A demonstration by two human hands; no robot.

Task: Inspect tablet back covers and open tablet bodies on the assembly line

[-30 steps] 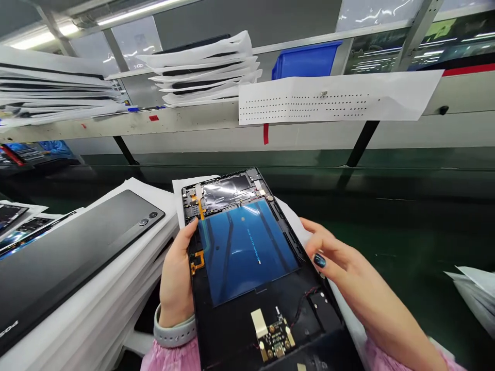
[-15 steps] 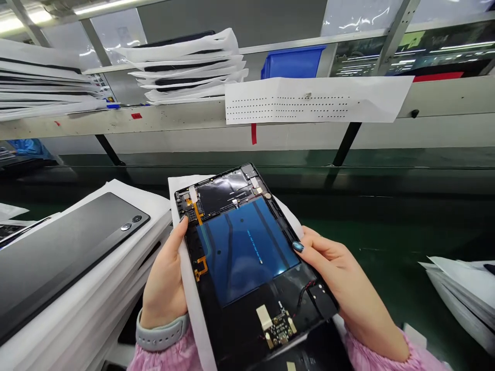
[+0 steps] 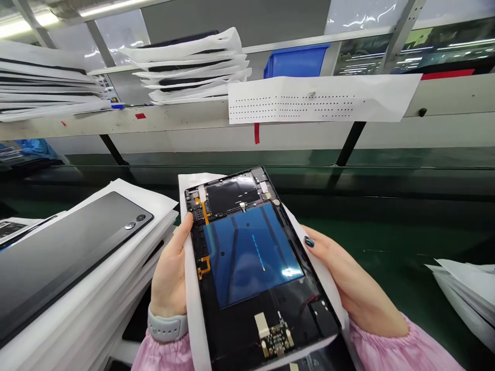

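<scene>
An opened tablet (image 3: 251,263) lies face down in both my hands, showing a blue battery film, black shielding, orange flex cables and a small circuit board near me. A white foam sheet (image 3: 191,309) lies under it. My left hand (image 3: 170,278) grips the left edge of tablet and sheet, thumb on top. On the right edge, my right hand (image 3: 348,283) holds it from below, with a dark-painted thumbnail at the rim.
A stack of grey tablet back covers (image 3: 65,252) on white foam sheets stands at my left. A dark green conveyor belt (image 3: 406,242) runs ahead. More foam sheets (image 3: 467,293) lie at right. A shelf above carries wrapped stacks (image 3: 193,67), a perforated white sheet (image 3: 320,98) and a blue bin (image 3: 297,62).
The tablet with its foam sheet has been drawn closer and squared up in front of me. My right hand has slid from the top rim to under the right edge.
</scene>
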